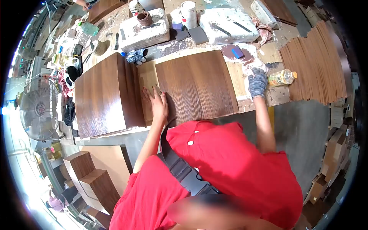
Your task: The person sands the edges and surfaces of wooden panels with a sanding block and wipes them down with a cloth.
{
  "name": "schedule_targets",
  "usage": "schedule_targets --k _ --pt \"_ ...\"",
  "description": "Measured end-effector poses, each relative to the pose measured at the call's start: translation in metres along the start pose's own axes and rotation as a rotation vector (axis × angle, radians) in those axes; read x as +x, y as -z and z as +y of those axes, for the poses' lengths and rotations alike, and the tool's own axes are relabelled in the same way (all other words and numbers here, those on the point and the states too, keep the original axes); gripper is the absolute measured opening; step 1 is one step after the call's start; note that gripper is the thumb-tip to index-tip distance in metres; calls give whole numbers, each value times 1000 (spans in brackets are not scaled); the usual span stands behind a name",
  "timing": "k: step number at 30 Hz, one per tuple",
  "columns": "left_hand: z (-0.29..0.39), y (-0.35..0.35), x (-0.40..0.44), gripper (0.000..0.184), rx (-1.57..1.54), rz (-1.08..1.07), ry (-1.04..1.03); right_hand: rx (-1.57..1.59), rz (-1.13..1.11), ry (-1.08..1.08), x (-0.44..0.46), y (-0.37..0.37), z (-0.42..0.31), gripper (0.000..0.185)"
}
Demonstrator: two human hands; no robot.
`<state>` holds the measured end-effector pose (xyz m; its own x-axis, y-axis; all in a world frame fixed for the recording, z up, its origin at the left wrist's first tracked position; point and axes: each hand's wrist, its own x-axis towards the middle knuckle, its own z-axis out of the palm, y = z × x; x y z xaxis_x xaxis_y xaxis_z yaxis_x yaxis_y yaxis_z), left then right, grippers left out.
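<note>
A dark brown wood-grain panel (197, 86) lies flat on the workbench (147, 76) in front of me. Left of it stands a stack of similar panels (101, 96). My left hand (158, 105) is bare, its fingers spread between the stack and the single panel. My right hand (257, 82) wears a grey striped glove and is closed on a whitish cloth (255, 64), right of the panel. Just beyond that hand a clear bottle with an orange cap (281, 78) lies on its side. A blue block (237, 52) rests behind the panel's right corner.
Two white paint-stained blocks (229, 27) carry tools at the back, with a white container (188, 15) between them. A large panel stack (316, 63) stands at right. A fan (39, 109) is far left, and more boards (92, 180) sit below the bench.
</note>
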<state>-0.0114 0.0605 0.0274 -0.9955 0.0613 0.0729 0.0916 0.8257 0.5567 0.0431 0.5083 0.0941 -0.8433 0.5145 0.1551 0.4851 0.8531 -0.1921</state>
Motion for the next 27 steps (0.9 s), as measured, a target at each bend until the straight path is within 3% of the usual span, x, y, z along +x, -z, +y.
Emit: schedule_targets --k 1,2,6,8,10,12,13,14,16,22,25,27 --pt "-4 2 7 59 -22 -4 -5 -113 -69 -25 6 -11 11 44" --pt "-7 2 13 56 -44 -9 -10 -113 -72 -24 8 -8 6 44" --pt "4 5 43 48 -116 10 49 55 111 105 6 15 -33 48" --pt "16 2 54 48 -181 22 80 423 97 175 8 -26 -34 46" --pt "26 0 62 50 0 -23 138 685 -105 36 6 -90 -36 45" --pt "31 -8 65 52 10 -8 150 768 -278 -80 3 -95 -56 47" --pt "36 -9 64 52 -39 -6 174 535 -132 6 0 -95 -63 48" --pt "40 -9 64 53 -86 -4 200 535 -131 6 3 -95 -68 48" --pt "31 -21 67 52 -115 39 195 528 -202 -103 8 -92 -75 49" --pt "18 -31 80 47 -277 91 212 552 -330 -159 31 -99 -76 51" --pt "16 -32 80 44 -274 149 190 632 -469 -228 38 -101 -72 63" --pt "19 -28 79 41 -481 167 222 640 -399 -231 35 -106 -73 67"
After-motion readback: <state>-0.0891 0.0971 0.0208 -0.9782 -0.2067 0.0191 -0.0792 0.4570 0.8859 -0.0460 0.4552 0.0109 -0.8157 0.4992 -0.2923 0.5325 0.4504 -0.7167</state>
